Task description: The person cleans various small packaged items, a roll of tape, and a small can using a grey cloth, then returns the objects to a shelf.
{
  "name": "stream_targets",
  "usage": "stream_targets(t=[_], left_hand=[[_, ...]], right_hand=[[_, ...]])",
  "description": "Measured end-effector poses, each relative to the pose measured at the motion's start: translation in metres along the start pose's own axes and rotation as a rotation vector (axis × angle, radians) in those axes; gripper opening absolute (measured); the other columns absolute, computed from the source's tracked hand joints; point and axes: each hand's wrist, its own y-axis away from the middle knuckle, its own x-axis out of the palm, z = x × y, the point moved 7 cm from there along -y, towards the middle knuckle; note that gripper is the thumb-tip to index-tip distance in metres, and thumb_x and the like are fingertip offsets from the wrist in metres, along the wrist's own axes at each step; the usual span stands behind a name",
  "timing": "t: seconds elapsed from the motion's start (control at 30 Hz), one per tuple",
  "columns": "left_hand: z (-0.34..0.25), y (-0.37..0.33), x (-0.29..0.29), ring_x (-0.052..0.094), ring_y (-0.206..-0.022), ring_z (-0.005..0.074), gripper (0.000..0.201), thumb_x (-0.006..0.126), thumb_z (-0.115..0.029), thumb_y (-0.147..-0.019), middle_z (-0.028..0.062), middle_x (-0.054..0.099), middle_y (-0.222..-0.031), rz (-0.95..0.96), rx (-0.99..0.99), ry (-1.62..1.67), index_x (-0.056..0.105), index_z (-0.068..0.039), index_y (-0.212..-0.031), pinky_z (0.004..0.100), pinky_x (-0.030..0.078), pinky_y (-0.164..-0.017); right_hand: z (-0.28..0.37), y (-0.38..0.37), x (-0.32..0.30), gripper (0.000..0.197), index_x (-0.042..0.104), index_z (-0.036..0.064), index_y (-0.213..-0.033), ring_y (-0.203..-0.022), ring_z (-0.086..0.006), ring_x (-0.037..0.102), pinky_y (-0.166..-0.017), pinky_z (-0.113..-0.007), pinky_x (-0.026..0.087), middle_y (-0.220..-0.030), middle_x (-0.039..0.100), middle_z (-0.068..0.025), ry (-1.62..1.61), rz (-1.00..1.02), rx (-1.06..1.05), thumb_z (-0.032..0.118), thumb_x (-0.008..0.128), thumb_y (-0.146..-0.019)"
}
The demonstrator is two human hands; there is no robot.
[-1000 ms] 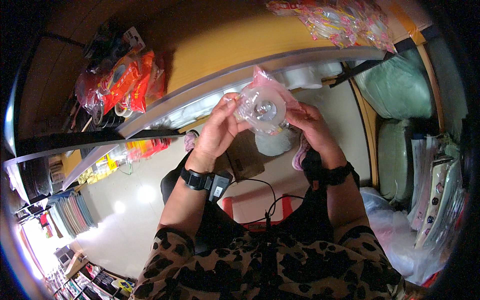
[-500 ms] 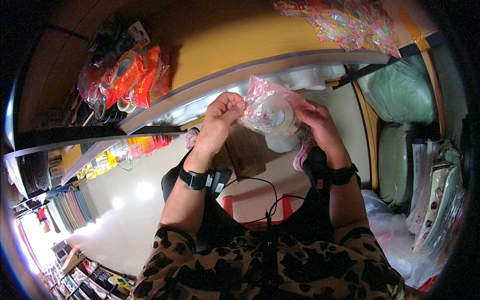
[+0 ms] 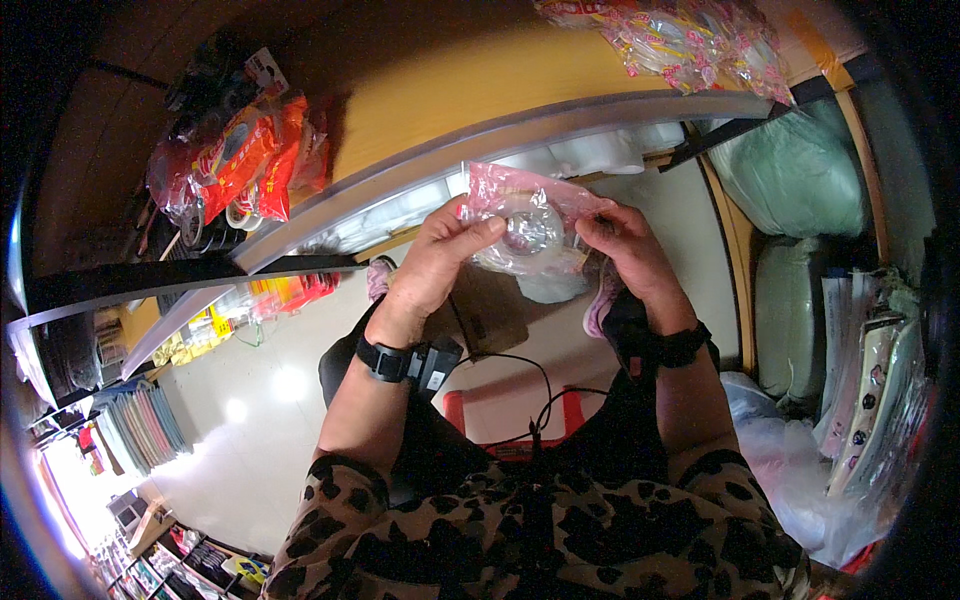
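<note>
Between both hands is a clear, pink-tinted plastic bag [image 3: 505, 182] with a roll of clear tape [image 3: 532, 236] inside it. My left hand [image 3: 432, 262] grips the left side of the bag, its thumb lying across the front by the roll. On the other side my right hand [image 3: 632, 248] pinches the right edge, thumb on top. The fingers behind the bag are mostly hidden. The bag is held up in front of the shelf edge, above my knees.
A wooden shelf [image 3: 430, 90] with a clear front strip runs ahead. Orange packets [image 3: 255, 150] lie on it at left, similar clear bags [image 3: 690, 45] at right. Below stand white rolls [image 3: 600, 152]. A green bundle [image 3: 795, 175] sits at right; a black cable [image 3: 545, 385] hangs by my legs.
The bag has tilted and flattened out between my hands. My left thumb has moved from the bag's edge onto its front, and my right thumb now shows on top.
</note>
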Motion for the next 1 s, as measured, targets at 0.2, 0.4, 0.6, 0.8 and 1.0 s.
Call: stream_targets(t=[0.2,0.4,0.6,0.8,1.0], left_hand=[[-0.005,-0.001,-0.001,0.055,-0.086,0.0113,0.024,0.056,-0.008,-0.081,0.0037,0.060,-0.093,-0.023,0.036,0.090,0.052,-0.002,-0.104,0.0253,0.041,-0.080],[0.003,-0.003,-0.015,0.055,-0.086,0.0107,0.025,0.056,-0.009,-0.081,0.0036,0.060,-0.094,-0.079,0.020,0.091,0.051,-0.002,-0.105,0.0246,0.041,-0.081],[-0.007,-0.002,-0.002,0.055,-0.089,0.0123,0.032,0.054,-0.005,-0.081,0.0054,0.059,-0.097,-0.067,0.061,0.137,0.047,-0.002,-0.112,0.0254,0.042,-0.081],[-0.006,-0.001,-0.001,0.055,-0.094,0.0154,0.035,0.054,-0.005,-0.081,0.0076,0.058,-0.100,-0.060,0.051,0.103,0.045,-0.001,-0.114,0.0289,0.042,-0.086],[0.001,-0.003,0.003,0.054,-0.098,0.0205,0.037,0.054,-0.011,-0.082,0.0113,0.055,-0.107,-0.020,-0.023,0.423,0.043,0.001,-0.115,0.0359,0.042,-0.090]], right_hand=[[0.002,-0.004,-0.008,0.018,0.058,0.0020,-0.092,-0.083,-0.0080,0.050,-0.076,-0.021,0.039,-0.086,0.057,0.0010,0.081,-0.094,-0.001,0.017,0.053,-0.085],[0.009,-0.001,-0.009,0.014,0.055,0.0023,-0.085,-0.076,-0.0064,0.047,-0.071,-0.020,0.036,-0.080,0.053,0.0027,0.119,-0.089,-0.045,0.016,0.053,-0.084],[0.013,0.000,-0.007,0.014,0.055,0.0040,-0.083,-0.075,-0.0062,0.046,-0.068,-0.019,0.034,-0.078,0.052,0.0038,0.293,-0.040,-0.120,0.017,0.059,-0.080],[0.002,0.000,-0.012,0.012,0.055,0.0032,-0.082,-0.075,-0.0071,0.048,-0.070,-0.021,0.037,-0.075,0.053,0.0015,0.243,-0.040,-0.074,0.015,0.057,-0.080],[0.004,-0.002,-0.018,0.015,0.054,0.0006,-0.084,-0.080,-0.0096,0.050,-0.074,-0.022,0.037,-0.083,0.057,-0.0025,-0.197,0.015,-0.113,0.015,0.053,-0.081]])
